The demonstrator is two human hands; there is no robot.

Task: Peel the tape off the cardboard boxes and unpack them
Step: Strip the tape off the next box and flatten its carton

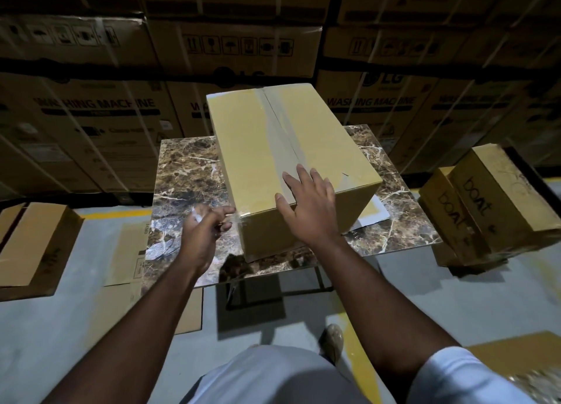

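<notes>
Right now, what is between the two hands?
In the head view, the near left corner of the box lies between them. The left hand pinches clear tape there; the right hand rests flat on the box's top.

The left hand (pixel 203 230) is smeared by motion; whether its curled fingers (pixel 226 211) pinch any tape beside the cardboard box (pixel 273 148) is impossible to tell. Beneath the right hand's (pixel 306 206) fingers (pixel 291 185) the tape (pixel 277 130) seam disappears. The stacked cartons (pixel 91 115) behind run off the frame, labels dim.
</notes>
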